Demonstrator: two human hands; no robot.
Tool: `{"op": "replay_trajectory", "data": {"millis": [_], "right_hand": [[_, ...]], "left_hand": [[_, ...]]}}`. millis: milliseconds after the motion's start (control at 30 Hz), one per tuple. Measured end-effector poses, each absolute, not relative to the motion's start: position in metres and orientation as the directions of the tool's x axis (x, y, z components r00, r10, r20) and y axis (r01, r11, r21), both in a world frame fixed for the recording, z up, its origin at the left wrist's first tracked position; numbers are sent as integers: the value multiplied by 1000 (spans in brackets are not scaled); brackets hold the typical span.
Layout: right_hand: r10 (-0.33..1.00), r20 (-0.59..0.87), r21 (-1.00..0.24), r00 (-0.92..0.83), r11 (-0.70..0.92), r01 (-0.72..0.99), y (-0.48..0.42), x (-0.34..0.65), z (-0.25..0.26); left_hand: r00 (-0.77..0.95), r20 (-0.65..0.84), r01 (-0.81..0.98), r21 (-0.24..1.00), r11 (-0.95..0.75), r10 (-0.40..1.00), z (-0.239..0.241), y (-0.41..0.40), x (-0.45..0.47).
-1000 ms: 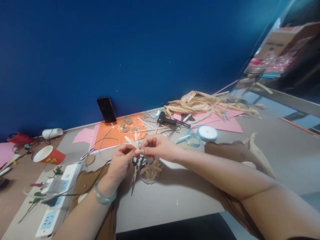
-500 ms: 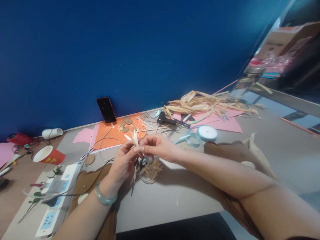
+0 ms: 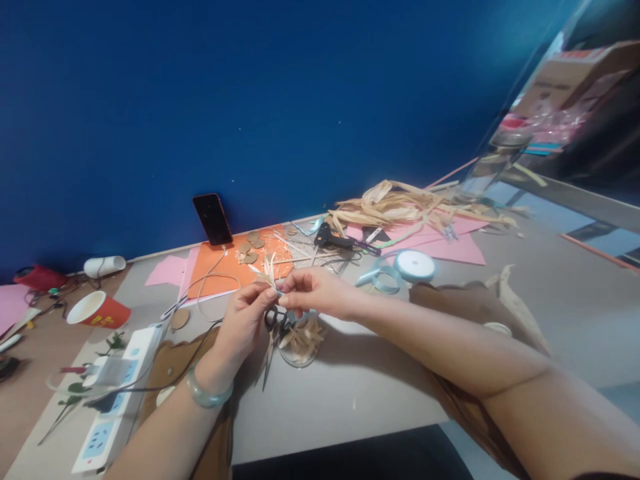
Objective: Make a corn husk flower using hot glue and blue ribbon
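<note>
As forearms (image 3: 440,343) converge, left hand (image 3: 246,319) and right hand (image 3: 320,293) meet, both pinching one pale husk bundle (image 3: 269,268); below, one pair of scissors (image 3: 269,360) beside one dish (image 3: 299,365).

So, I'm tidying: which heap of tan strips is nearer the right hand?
The small heap in the round dish; the larger heap lies by the wall.

The grey table (image 3: 360,400) carries pink paper (image 3: 465,247), a white power strip (image 3: 107,425), a tan disc (image 3: 180,319), a ribbon spool (image 3: 415,266) and a clear dish (image 3: 300,365). Scissors (image 3: 269,364) lie beside the dish, apparently flat.
</note>
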State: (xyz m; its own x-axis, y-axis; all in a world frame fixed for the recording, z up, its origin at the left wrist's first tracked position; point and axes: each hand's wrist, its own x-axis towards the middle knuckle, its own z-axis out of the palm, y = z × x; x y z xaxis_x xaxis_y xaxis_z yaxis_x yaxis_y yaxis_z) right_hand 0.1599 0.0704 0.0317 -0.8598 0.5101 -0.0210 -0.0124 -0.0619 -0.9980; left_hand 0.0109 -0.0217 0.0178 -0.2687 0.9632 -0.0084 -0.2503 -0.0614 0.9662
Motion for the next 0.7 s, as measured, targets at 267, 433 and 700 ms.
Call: {"op": "replay_trajectory", "data": {"millis": [267,433,700], "right_hand": [[509,-19,-979,-860,165,119,79,163,36],[583,78,-929,-808,336,153,73,163,42],[593,33,-972,-805,208,113,72,159,33]], "left_hand": [[-242,-142,-240,967,83,960,23,-21,9],[-203,-146,-201,974,105,968,24,-21,8],[-209,-76,-70,996,63,975,20,-22,2]]}}
